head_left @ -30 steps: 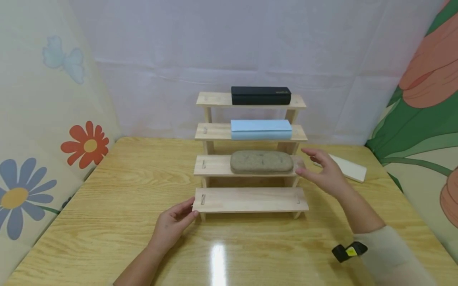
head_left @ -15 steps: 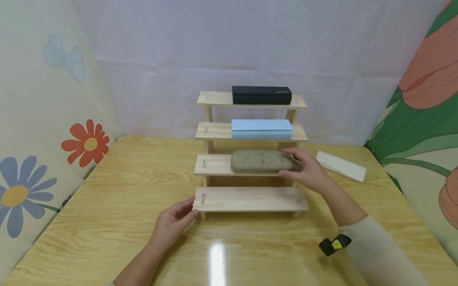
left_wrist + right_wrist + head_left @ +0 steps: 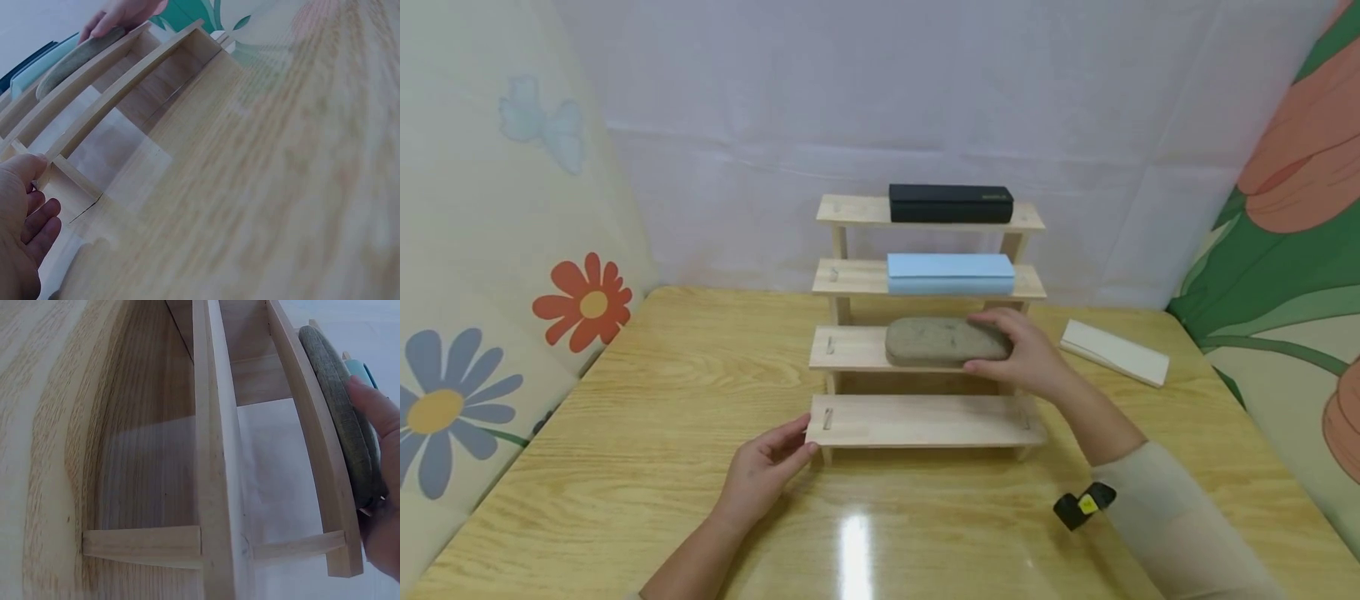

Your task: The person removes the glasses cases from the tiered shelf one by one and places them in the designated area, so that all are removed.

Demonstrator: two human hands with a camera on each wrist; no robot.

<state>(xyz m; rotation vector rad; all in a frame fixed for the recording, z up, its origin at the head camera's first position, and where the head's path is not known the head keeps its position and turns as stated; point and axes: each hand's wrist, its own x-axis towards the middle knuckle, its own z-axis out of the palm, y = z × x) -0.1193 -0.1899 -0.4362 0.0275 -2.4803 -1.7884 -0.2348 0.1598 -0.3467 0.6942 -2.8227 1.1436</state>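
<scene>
The rack (image 3: 917,421) stands upright on the desk (image 3: 625,433) and has four stepped wooden tiers. Tiers are counted from the bottom.

Left hand (image 3: 754,479): positioned at the left end of tier 1. The thumb and fingers pinch the board end, with the thumb at the front corner. The left wrist view shows the other fingers bent below the thumb.

Right hand (image 3: 1028,358): positioned at the right end of tier 2. It grips the right end of the gray case (image 3: 928,342), with the thumb at the front and the fingers over the rear edge. The hand covers that end of the case.

The gray case lies lengthwise on tier 2, right of the tier's left slot. Its left end is rounded and fully visible.

The blue case (image 3: 951,273) rests on tier 3, directly behind and above the gray case. The black case (image 3: 951,204) rests on tier 4. Both lie lengthwise, toward the right of their boards.

The white item (image 3: 1114,352) lies flat on the desk, at an angle, to the right of the rack and apart from it. A pale sleeve (image 3: 1176,512) covers the right forearm.
</scene>
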